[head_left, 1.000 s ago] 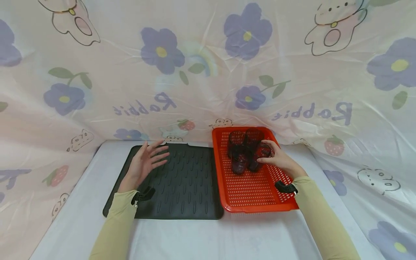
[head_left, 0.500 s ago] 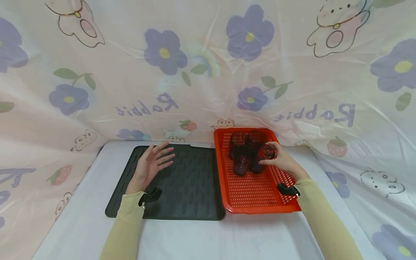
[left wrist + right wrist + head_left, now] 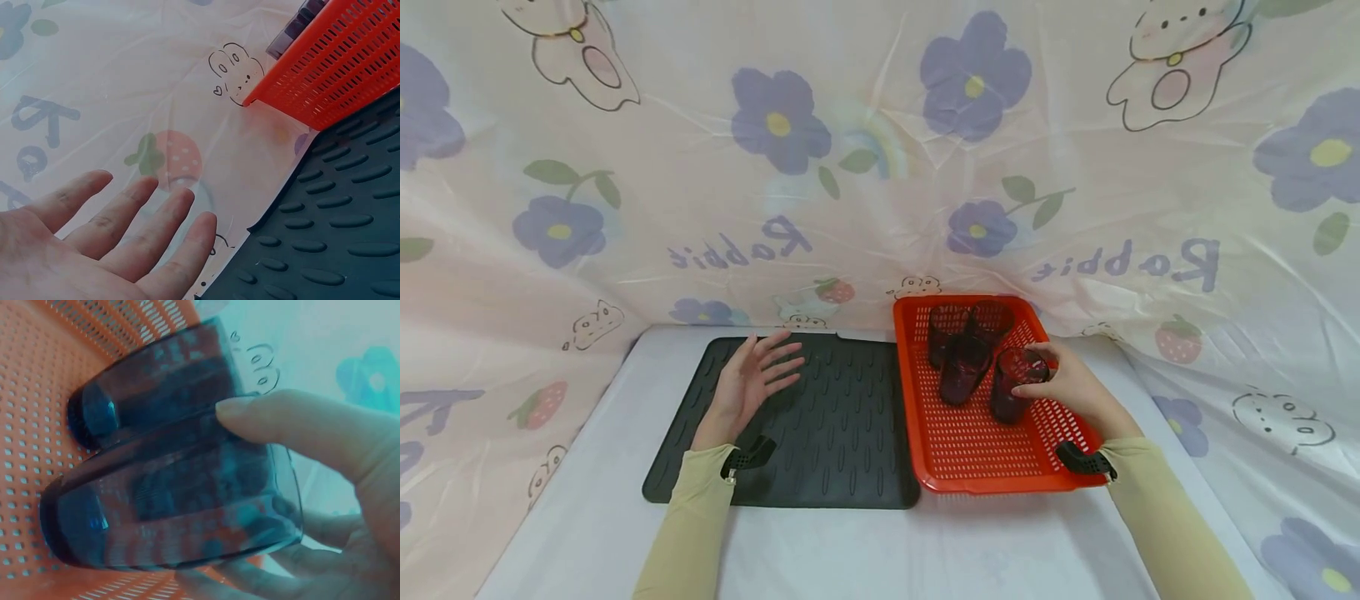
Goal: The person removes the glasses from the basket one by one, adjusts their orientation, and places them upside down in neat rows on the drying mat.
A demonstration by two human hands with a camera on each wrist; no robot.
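Leftward, the left hand (image 3: 747, 390) hangs over the dark ridged mat (image 3: 846, 437), fingers spread and holding nothing. Inside the red basket (image 3: 962, 454), just beside the other glasses (image 3: 964, 367), a dark, see-through glass (image 3: 1009, 387), narrower at its base, is gripped near the rim by the right hand (image 3: 1075, 388). Picking it out appears the step in hand; next, a steady lift clear of its neighbours seems called for.
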